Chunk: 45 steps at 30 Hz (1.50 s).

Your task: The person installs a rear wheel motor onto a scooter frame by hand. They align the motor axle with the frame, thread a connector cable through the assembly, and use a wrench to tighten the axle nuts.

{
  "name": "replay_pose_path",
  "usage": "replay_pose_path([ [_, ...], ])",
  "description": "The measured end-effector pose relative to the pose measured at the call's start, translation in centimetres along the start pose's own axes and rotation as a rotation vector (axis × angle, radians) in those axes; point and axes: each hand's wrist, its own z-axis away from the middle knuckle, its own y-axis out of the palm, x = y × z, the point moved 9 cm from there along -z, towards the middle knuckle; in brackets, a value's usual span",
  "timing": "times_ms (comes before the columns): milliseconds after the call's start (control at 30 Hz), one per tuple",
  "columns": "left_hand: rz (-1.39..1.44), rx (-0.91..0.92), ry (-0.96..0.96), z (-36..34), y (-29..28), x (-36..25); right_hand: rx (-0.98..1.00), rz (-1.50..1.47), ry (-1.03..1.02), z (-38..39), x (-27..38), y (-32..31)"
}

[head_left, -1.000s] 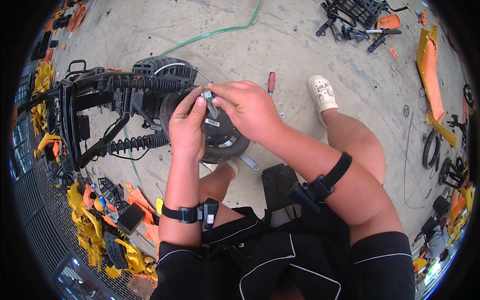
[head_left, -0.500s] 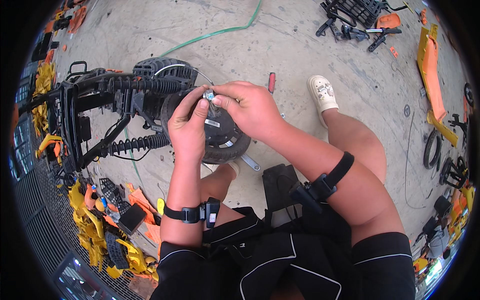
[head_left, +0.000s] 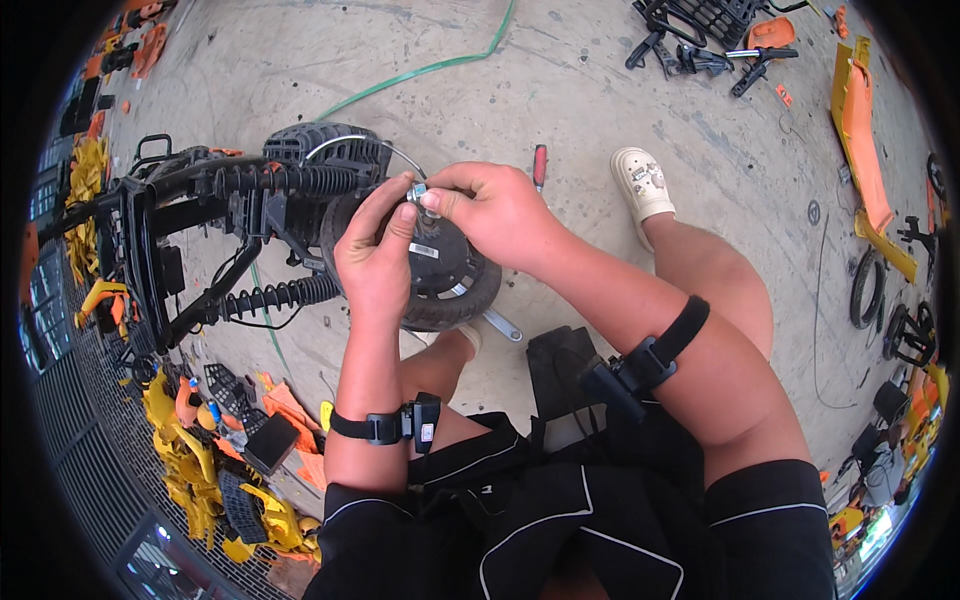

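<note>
Above a black hub wheel (head_left: 470, 300), my left hand (head_left: 375, 255) and my right hand (head_left: 495, 215) meet around a small shiny metal nut (head_left: 418, 194). Thumb and fingertips of the left pinch it from one side; the right thumb and index finger press on it from the other. The fingers partly hide it, so I cannot tell whether it sits on the wheel's axle. A grey cable (head_left: 362, 138) arcs down to just behind the fingertips. Left of the hands, the wheel adjoins a black vehicle frame (head_left: 145, 250) with coil-spring shock absorbers (head_left: 275, 298).
A wrench (head_left: 503, 325) lies beside the wheel, and a red-handled tool (head_left: 540, 166) rests on the floor beyond my right hand. A green hose (head_left: 420, 70) crosses the floor. Yellow and orange panels (head_left: 185, 450) pile up at the lower left; black parts (head_left: 700, 40) lie far right.
Both hands stay at the nut, with only slight movement of the fingers. The whole view has shifted a little.
</note>
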Motion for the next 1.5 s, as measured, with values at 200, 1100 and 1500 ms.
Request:
replay_pose_path([
  [200,-0.043,0.0,0.064,-0.1,0.0,-0.5,0.059,-0.022,0.114,-0.4,-1.2,0.4],
  [1100,0.038,-0.024,-0.09,0.3,0.8,0.8,0.022,-0.066,0.184,0.2,-2.6,0.6],
  [1500,0.103,-0.013,-0.085,0.3,0.5,0.9,0.079,-0.039,0.197,0.1,-2.2,0.7],
])
